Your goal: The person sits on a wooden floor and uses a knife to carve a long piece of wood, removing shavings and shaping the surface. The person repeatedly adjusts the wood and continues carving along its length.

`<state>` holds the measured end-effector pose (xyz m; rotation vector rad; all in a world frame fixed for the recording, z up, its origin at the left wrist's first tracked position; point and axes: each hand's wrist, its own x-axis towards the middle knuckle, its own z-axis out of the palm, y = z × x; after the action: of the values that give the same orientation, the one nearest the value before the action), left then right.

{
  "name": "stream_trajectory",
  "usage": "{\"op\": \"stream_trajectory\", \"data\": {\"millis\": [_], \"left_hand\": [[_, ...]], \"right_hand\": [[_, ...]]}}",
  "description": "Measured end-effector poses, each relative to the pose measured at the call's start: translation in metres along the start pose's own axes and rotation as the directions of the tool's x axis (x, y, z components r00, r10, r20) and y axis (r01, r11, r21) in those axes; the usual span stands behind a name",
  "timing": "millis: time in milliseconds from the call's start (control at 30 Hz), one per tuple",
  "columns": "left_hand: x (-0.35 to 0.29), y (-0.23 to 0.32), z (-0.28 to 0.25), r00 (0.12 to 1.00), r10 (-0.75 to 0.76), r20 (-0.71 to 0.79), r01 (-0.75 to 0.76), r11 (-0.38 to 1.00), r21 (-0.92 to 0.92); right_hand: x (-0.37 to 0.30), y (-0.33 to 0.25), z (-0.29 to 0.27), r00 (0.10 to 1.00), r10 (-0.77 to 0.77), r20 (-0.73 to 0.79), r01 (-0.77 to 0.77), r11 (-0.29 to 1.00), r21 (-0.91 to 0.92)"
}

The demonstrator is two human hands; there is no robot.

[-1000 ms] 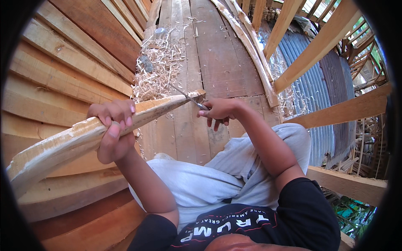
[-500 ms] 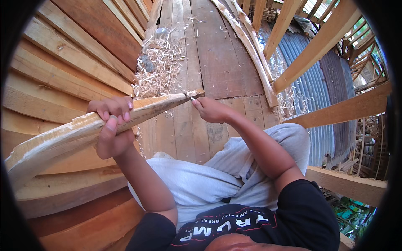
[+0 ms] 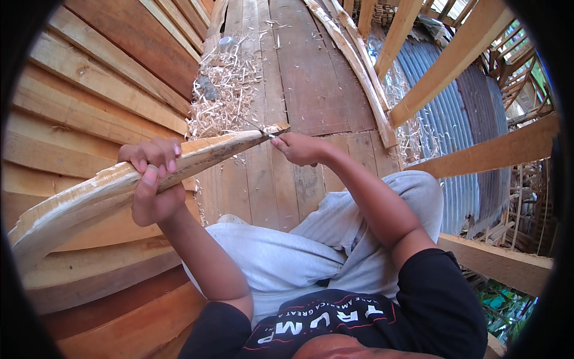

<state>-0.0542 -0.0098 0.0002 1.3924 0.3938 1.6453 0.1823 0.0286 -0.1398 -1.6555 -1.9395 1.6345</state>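
Note:
A long, pale piece of wood (image 3: pixel 206 157) slants across in front of me, its narrowed far end pointing right. My left hand (image 3: pixel 156 178) is wrapped round it left of the middle, thumb and fingers closed on it. Near the tapered tip, my right hand (image 3: pixel 299 149) is closed round the handle of a thin-bladed knife (image 3: pixel 259 128). The dark blade lies across the wood close to its tip. Most of the knife's handle is hidden inside my fist.
Curled wood shavings (image 3: pixel 230 99) lie heaped on the plank floor (image 3: pixel 311 90), with a clear jar (image 3: pixel 226 43) among them. Stacked boards (image 3: pixel 89 113) line the left. Long pale wood strips (image 3: pixel 359 72) lie on the right, beside posts and corrugated metal sheets (image 3: pixel 448 119).
My right hand and the knife have shifted slightly left, and more of the blade shows beyond the wood. My left hand keeps its hold on the wood.

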Motion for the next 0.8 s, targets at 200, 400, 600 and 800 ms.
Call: {"op": "stream_trajectory", "data": {"millis": [200, 400, 600, 800], "left_hand": [[0.000, 0.001, -0.005, 0.997, 0.016, 0.076, -0.017, 1.000, 0.005], [0.000, -0.002, 0.013, 0.997, 0.045, -0.057, -0.042, 0.998, 0.043], [0.001, -0.001, 0.008, 0.998, 0.056, 0.016, -0.056, 0.998, 0.032], [0.000, -0.002, 0.010, 0.998, 0.045, -0.032, -0.044, 0.999, 0.025]], "right_hand": [[-0.004, -0.002, 0.014, 0.994, 0.058, 0.090, -0.082, 0.953, 0.290], [-0.006, -0.014, 0.027, 0.987, 0.150, -0.059, -0.124, 0.940, 0.317], [-0.001, -0.018, 0.019, 0.993, -0.008, -0.117, 0.024, 0.990, 0.140], [0.010, 0.001, 0.008, 0.983, 0.179, -0.039, -0.171, 0.974, 0.148]]}}
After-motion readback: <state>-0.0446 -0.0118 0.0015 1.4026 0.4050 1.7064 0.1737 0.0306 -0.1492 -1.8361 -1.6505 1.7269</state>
